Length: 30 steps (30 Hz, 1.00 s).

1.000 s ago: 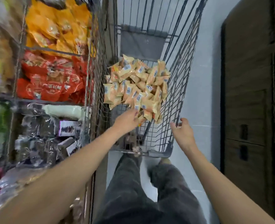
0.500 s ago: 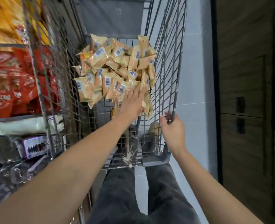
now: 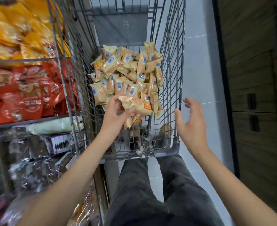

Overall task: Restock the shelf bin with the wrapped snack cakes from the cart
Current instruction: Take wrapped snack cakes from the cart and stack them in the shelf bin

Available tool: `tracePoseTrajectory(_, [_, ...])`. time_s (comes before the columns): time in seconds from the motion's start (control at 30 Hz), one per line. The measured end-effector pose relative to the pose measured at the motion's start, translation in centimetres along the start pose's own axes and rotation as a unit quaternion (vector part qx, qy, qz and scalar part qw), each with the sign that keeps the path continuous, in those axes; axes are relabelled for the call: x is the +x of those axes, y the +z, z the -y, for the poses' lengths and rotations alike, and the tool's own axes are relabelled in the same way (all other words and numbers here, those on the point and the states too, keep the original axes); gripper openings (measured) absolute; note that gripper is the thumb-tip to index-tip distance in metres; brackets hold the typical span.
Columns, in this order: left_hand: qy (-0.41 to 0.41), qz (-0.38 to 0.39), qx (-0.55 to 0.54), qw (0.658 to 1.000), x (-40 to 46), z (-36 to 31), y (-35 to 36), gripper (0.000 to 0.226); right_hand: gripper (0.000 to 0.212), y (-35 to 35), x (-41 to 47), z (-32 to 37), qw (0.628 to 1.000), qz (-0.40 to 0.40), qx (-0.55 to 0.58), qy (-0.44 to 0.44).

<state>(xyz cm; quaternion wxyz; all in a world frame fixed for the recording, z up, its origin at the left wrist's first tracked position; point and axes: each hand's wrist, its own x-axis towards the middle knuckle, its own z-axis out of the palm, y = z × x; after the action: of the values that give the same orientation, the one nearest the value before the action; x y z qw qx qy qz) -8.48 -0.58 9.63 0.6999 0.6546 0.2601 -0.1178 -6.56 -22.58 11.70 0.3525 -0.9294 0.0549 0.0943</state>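
Tan plastic-wrapped snack cakes (image 3: 135, 106): your left hand (image 3: 114, 111) now grips a bunch, right hand (image 3: 190, 121) off grey wire cart (image 3: 181, 62), fingers spread — 1st load ready for shelf.

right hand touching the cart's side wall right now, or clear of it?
Apart. The head view shows the right hand open beside the cart, floor visible between its fingers and the wire wall.

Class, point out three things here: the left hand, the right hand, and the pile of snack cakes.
left hand (image 3: 116, 111): head view, back of the hand.
right hand (image 3: 191, 121): head view, open palm.
pile of snack cakes (image 3: 126, 74): head view, middle packets.
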Motion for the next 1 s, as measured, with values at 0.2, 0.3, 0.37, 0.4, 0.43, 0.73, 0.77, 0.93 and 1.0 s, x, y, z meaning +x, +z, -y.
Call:
tracePoseTrajectory(0.2, [0.003, 0.09, -0.09, 0.992, -4.6, -3.2, 0.1, 0.05, 0.029, -1.2, -1.1, 5.0, 0.899, 0.221, 0.326, 0.188])
tracePoseTrajectory(0.3, [-0.008, 0.127, -0.073, 0.989, -5.2, -4.0, 0.5, 0.063, 0.047, -1.8, -1.0, 5.3, 0.761, 0.349, 0.472, 0.275])
tracePoseTrajectory(0.37, [-0.01, 0.145, -0.064, 0.987, -5.2, -4.1, 0.6, 0.065, 0.044, -2.1, -1.1, 5.1, 0.75, 0.346, 0.493, 0.273])
tracePoseTrajectory(0.4, [-0.011, 0.155, -0.054, 0.986, -5.0, -4.0, 0.6, 0.064, 0.042, -2.0, -1.2, 5.0, 0.761, 0.326, 0.49, 0.273])
tracePoseTrajectory(0.43, [-0.018, 0.161, -0.039, 0.986, -4.7, -3.7, 0.5, 0.063, 0.039, -2.0, -1.2, 4.8, 0.777, 0.298, 0.483, 0.273])
tracePoseTrajectory(0.73, [-0.17, -0.001, 0.281, 0.944, 4.1, 5.2, 1.2, 0.036, 0.015, -2.8, -1.0, 1.2, 0.967, 0.075, 0.174, 0.169])
tracePoseTrajectory(0.77, [-0.179, 0.005, 0.322, 0.93, 4.9, 6.4, 1.4, 0.037, 0.016, -2.8, -1.1, 0.9, 0.968, 0.076, 0.169, 0.168])
tracePoseTrajectory(0.93, [-0.164, -0.05, 0.365, 0.915, 7.1, 12.0, 2.2, 0.021, 0.015, -2.3, -1.8, 0.2, 0.979, 0.065, 0.137, 0.139])
tracePoseTrajectory(1.0, [-0.097, -0.047, 0.37, 0.923, 7.3, 13.7, 3.1, 0.016, 0.015, -2.1, -2.0, 0.0, 0.979, 0.063, 0.14, 0.133])
